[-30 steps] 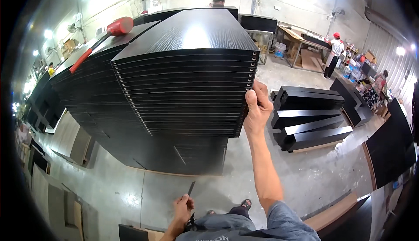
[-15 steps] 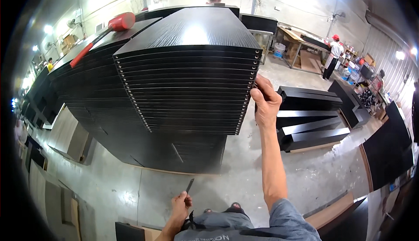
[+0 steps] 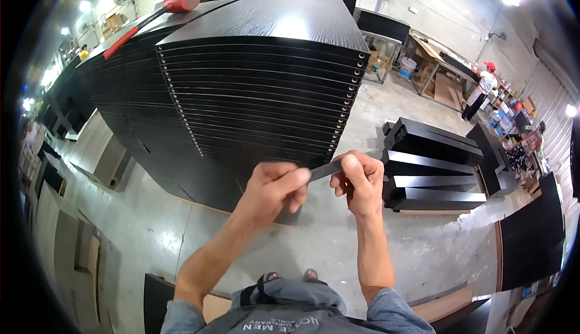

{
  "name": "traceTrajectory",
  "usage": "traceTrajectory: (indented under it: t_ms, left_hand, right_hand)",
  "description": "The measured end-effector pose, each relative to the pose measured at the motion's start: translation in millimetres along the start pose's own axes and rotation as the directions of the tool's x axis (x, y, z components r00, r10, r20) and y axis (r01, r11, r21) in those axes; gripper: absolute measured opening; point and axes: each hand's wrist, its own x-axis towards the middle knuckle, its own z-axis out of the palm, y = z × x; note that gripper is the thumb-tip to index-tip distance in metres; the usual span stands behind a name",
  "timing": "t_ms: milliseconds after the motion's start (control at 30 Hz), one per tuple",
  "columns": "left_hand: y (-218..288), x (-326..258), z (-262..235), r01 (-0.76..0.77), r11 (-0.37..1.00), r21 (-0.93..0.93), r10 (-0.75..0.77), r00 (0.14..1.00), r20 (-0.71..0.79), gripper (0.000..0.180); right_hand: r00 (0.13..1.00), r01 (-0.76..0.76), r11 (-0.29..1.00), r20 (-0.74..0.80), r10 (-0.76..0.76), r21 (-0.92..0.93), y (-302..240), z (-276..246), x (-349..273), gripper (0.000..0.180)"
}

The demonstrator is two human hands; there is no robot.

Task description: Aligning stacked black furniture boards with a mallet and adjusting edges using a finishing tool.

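Observation:
A short, flat dark-grey strip (image 3: 325, 171) spans the gap between my two hands, in front of a tall stack of black boards (image 3: 260, 101). My left hand (image 3: 273, 188), slightly blurred, pinches one end of it. At the other end, my right hand (image 3: 360, 181) has thumb and fingers closed on the strip. What exactly the strip is, I cannot make out. The boards lie flat on one another, with a round hole near each end of their facing edges. Neither hand touches the stack visibly.
A red-headed mallet (image 3: 182, 0) rests on the neighbouring black stack at left. Black beams (image 3: 435, 168) lie on the floor to the right. Grey wood-grain panels (image 3: 99, 152) are at left. A person in a red cap (image 3: 481, 92) stands at a workbench (image 3: 444, 68).
My right hand has come down off the stack's right edge. My left hand has risen with the strip, and both hands now hold it. The view has shifted somewhat.

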Motion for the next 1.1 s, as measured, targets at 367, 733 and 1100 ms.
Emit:
traceTrajectory:
  t_ms: [367,733,1100]
  left_hand:
    - [30.4,49.7,44.7,-0.141,0.973,-0.183,0.099,0.970,-0.222,0.030]
    - [22.9,63.3,45.7,-0.237,0.957,-0.165,0.161,0.911,-0.379,0.027]
    - [1.1,54.2,40.4,-0.219,0.970,-0.104,0.158,0.899,-0.409,0.029]
  right_hand:
    - [0.980,-0.028,0.995,-0.196,0.047,0.098,-36.3,14.9,41.4,0.044]
    - [0.964,-0.045,0.994,-0.258,0.069,0.096,-21.6,24.1,45.7,0.046]
    - [0.949,-0.129,0.956,-0.248,0.196,0.262,-0.5,22.1,27.6,0.043]
